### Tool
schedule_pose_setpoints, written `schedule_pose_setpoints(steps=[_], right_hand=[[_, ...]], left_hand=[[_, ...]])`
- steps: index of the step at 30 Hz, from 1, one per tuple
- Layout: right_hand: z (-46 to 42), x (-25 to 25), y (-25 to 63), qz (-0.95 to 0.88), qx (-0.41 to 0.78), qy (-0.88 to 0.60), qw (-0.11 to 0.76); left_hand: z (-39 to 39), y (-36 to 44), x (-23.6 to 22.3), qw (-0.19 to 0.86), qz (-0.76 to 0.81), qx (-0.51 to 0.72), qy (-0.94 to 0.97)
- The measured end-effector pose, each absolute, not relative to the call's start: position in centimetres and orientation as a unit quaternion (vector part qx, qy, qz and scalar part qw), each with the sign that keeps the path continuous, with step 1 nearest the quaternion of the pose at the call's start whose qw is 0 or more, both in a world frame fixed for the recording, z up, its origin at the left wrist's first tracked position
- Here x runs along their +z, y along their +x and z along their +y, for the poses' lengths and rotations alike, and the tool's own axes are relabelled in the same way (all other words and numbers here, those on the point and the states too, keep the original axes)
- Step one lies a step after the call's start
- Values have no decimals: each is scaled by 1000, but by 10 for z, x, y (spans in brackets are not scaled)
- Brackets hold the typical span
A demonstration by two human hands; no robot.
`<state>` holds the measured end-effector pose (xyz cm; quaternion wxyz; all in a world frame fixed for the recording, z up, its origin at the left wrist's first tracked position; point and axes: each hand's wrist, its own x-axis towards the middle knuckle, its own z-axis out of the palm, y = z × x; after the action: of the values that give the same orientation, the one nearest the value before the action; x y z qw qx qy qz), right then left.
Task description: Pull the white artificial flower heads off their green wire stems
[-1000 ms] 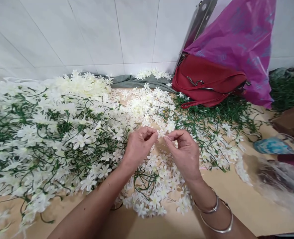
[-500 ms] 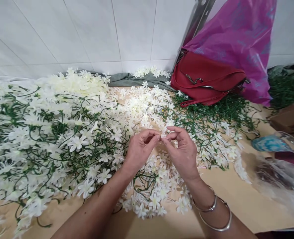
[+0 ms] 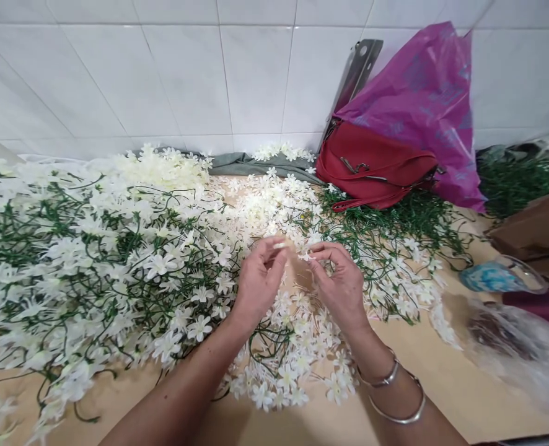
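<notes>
My left hand [image 3: 257,282] and my right hand [image 3: 341,283] hover close together over a spread of small white artificial flowers [image 3: 274,204]. The left fingers pinch a tiny pale piece [image 3: 280,245]. The right fingers pinch a small white flower [image 3: 306,255] on a thin stem. A small gap separates the two pinches. Flowered green vines [image 3: 93,260] cover the tabletop to the left, and another sprig of flowers [image 3: 293,365] lies under my wrists. Two metal bangles [image 3: 395,396] ring my right wrist.
A red bag [image 3: 377,167] leans against the tiled wall under a purple plastic bag [image 3: 423,99]. Bare green stems [image 3: 409,217] lie before it. A clear plastic bag [image 3: 516,341], a blue item [image 3: 488,277] and a brown box [image 3: 535,226] sit at the right. A grey cloth [image 3: 251,164] lies at the back.
The camera view has tipped up a little. My two pinches, touching around one flower before, have drawn slightly apart, the left hand now holding a small pale piece of its own.
</notes>
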<state>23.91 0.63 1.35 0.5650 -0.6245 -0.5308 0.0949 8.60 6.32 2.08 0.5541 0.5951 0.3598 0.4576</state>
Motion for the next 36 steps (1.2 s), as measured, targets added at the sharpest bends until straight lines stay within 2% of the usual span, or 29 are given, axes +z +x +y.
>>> schedule_pose_setpoints(steps=[5,9,11,14,16,20,24,27,29,32,34,36], right_hand=[[6,11,238,-513,148,-627,567],[4,11,236,-512,153,-631,563],[4,13,236,-506,153,-637,561],[5,15,237,-499,153,-643,561],[5,16,238,-500,149,-640,564],[3,18,238,-512,145,-632,564],[1,20,236,-526,147,-613,571],[-1,21,234,-527,154,-606,575],[-2,22,233,-527,160,-607,573],[-2,23,232,-525,168,-612,567],[-1,24,232,-520,176,-617,564],[-1,24,232,-515,187,-620,562]], left_hand=[[77,83,39,447,369,586,566],[94,80,57,307,381,599,634],[99,80,65,238,429,525,696],[102,83,67,140,506,318,790],[104,86,61,106,533,230,807],[107,90,48,81,552,186,809],[106,87,57,72,530,207,820],[99,80,73,104,499,297,808],[94,73,82,227,467,395,758],[87,66,88,454,434,442,641],[84,64,89,545,416,460,565],[83,63,90,588,406,477,513]])
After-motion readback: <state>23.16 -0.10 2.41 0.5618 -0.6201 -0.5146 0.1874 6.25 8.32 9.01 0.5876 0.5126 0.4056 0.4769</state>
